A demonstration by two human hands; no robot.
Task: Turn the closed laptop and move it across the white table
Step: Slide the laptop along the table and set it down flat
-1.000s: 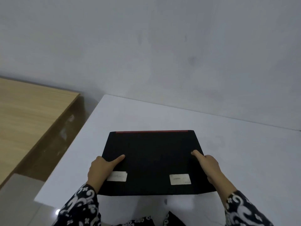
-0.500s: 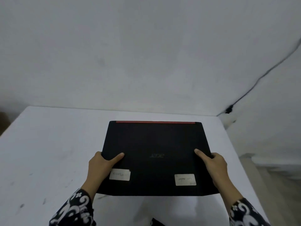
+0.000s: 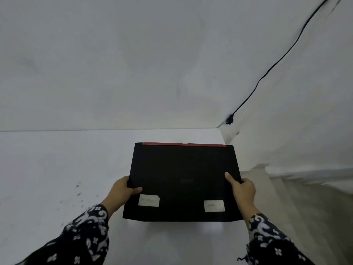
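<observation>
The closed black laptop (image 3: 183, 169) has a red strip along its far edge and two white stickers near its front edge. It sits at the right end of the white table (image 3: 57, 169), its right side reaching the table's right edge. My left hand (image 3: 122, 190) grips its left edge, thumb on the lid. My right hand (image 3: 241, 188) grips its right edge the same way. Whether the laptop rests on the table or is lifted slightly, I cannot tell.
A white wall stands just behind the table. A black cable (image 3: 271, 69) runs down the right wall to a plug (image 3: 230, 118) near the table's back right corner. Pale floor (image 3: 305, 207) lies beyond the table's right edge. Small dark specks mark the table at the left.
The laptop, held in both hands, has moved to the right across the table, from near the left end to the right end. The wooden table at the left has gone out of view.
</observation>
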